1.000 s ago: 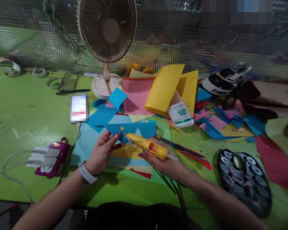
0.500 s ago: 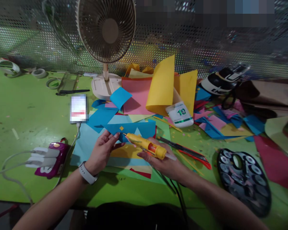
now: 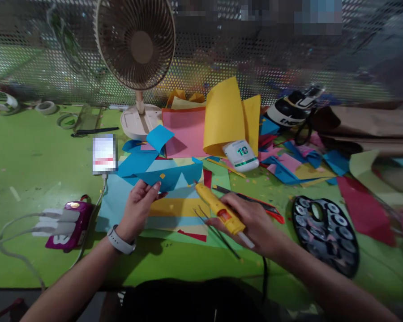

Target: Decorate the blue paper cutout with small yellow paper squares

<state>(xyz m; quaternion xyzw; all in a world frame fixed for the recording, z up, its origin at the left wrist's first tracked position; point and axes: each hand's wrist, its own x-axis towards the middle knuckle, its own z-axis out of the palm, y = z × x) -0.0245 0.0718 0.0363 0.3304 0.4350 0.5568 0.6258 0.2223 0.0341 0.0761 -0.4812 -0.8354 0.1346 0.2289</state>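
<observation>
Left grip: left hand (image 3: 138, 206) pinches the blue paper cutout (image 3: 171, 175) by its lower edge, at 12 o'clock from me.
Right grip: right hand (image 3: 257, 222) wrapped round the yellow glue gun (image 3: 218, 209), nozzle pointing toward 11 o'clock, near the cutout.
Risk: I'd say the tip could drip on the paper sheets (image 3: 177, 208) or graze the left fingertips.
Draught: the fan (image 3: 136, 42) might flutter the cutout.

A blue folded paper piece (image 3: 169, 176) is held in the left hand (image 3: 139, 208) above a flat stack of coloured paper sheets (image 3: 174, 208), with a yellow glue gun (image 3: 218, 209) held in the right hand (image 3: 255, 221) just to its right. Behind them — before the perforated metal screen (image 3: 221, 67) — a beige round desk fan (image 3: 136, 42) is placed left of a pink paper sheet (image 3: 184, 132). A purple power strip (image 3: 77, 219) is set left of the hands, a black round paint palette (image 3: 325, 232) right.
</observation>
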